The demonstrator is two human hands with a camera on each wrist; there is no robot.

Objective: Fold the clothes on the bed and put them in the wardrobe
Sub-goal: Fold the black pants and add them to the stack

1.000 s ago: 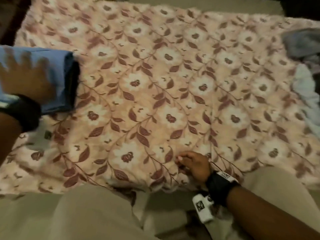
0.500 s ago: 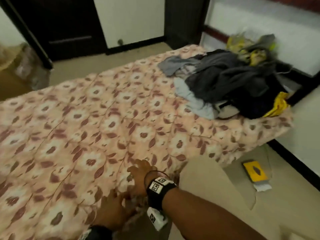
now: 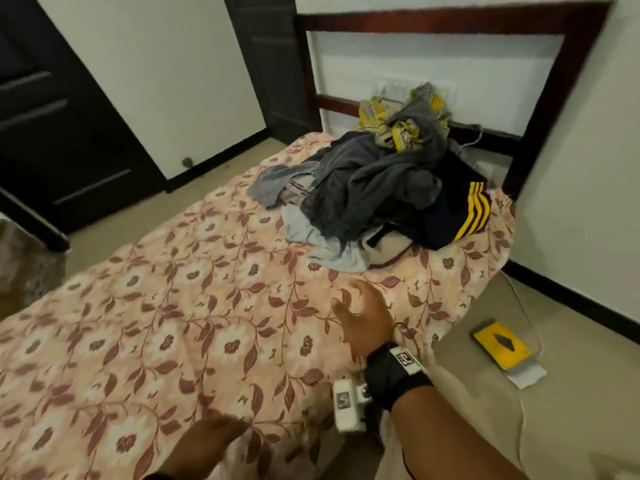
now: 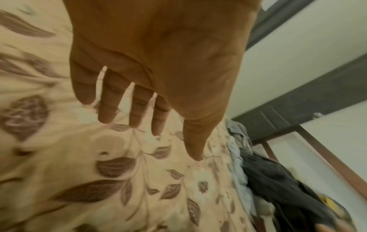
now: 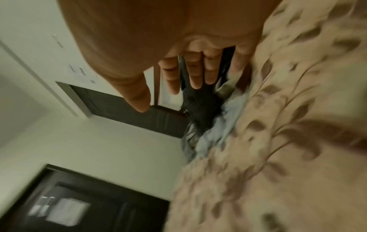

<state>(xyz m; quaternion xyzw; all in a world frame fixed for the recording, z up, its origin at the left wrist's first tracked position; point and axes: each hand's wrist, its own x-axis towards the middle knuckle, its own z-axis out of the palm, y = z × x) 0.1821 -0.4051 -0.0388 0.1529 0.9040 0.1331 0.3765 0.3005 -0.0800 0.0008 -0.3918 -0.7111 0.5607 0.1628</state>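
Grey, blue, yellow-striped clothes (image 3: 377,188) lie heaped (unfolded) beyond both hands' spread, empty fingers (image 4: 107,100).

Your left hand (image 4: 158,62) hangs palm-down over the floral bedspread (image 4: 119,180), its fingers (image 4: 107,100) straight, slightly spread and holding nothing. To the far right, a pile of clothes (image 4: 278,185) lies on the bed, light blue cloth edging dark grey.

Floral bed (image 3: 180,306) bears a clothes heap (image 3: 374,192).
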